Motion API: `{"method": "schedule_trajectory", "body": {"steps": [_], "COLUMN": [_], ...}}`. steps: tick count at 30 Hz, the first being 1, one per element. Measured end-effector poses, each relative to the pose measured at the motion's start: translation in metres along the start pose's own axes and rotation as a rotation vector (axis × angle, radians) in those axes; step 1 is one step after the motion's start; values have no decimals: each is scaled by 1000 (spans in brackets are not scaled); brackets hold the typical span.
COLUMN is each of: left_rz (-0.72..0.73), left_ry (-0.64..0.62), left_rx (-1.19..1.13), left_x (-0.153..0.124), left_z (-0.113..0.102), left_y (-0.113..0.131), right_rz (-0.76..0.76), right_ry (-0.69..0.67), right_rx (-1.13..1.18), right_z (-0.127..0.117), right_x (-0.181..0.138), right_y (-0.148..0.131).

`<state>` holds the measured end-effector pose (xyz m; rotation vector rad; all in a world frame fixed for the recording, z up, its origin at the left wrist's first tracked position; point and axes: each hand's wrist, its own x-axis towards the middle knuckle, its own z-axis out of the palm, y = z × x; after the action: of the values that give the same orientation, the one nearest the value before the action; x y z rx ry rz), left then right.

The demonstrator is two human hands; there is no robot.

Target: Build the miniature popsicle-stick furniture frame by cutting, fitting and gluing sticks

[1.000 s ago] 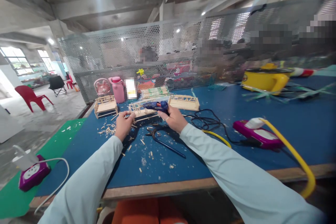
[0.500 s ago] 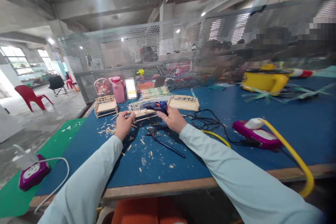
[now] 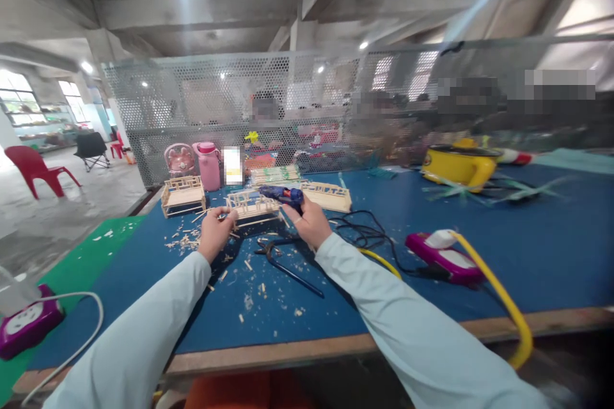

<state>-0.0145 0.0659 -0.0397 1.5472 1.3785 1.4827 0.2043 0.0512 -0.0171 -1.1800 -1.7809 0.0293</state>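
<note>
My right hand (image 3: 311,222) is wrapped around a blue hot glue gun (image 3: 281,194), its nozzle pointing left over a small model of thin wooden sticks (image 3: 254,209). My left hand (image 3: 215,230) is closed in a pinch at the model's left end; what sits between the fingertips is too small to make out. Two similar stick models stand on the blue tabletop, one bench-like model (image 3: 183,197) to the left and another model (image 3: 326,197) behind my right hand. Blue-handled pliers (image 3: 292,271) lie in front of my hands, among scattered stick offcuts (image 3: 185,239).
A pink bottle (image 3: 209,167) and bundled sticks (image 3: 274,174) stand towards the perforated screen (image 3: 211,96). On the right are a black cord (image 3: 371,230), a purple power strip (image 3: 446,262) with a yellow cable, and a yellow pot (image 3: 458,166). Another purple socket (image 3: 33,323) lies left.
The view has shifted, so the table items appear further left. My right hand still holds the glue gun over the model, and my left hand stays pinched at its left end.
</note>
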Motion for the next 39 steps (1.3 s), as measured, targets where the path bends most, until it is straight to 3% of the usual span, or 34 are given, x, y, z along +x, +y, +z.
{"method": "schedule_trajectory", "body": {"steps": [6, 10, 14, 17, 22, 26, 32, 34, 39], "left_rz": [18, 24, 25, 29, 60, 93, 108, 126, 133], "left_ry": [0, 0, -22, -18, -74, -70, -117, -144, -120], "left_rx": [23, 36, 21, 42, 108, 210, 323, 330, 374], "left_x": [0, 0, -1, -1, 0, 3, 2, 1, 1], "left_z": [-1, 0, 0, 1, 3, 3, -3, -4, -3], "left_y": [-6, -7, -8, -9, -13, -17, -12, -10, -10], "right_rz": [260, 415, 407, 375, 287, 98, -129, -170, -183], "right_ry": [142, 19, -163, -236, -167, 42, 107, 31, -358], "right_rx": [-296, -587, -743, -764, -759, -554, -307, -244, -126], "right_z": [-17, -26, -23, -20, -21, -16, -6, -3, 10], "right_x": [28, 41, 40, 36, 35, 34, 21, 14, -4], "right_y": [22, 54, 85, 93, 76, 65, 34, 18, -18]}}
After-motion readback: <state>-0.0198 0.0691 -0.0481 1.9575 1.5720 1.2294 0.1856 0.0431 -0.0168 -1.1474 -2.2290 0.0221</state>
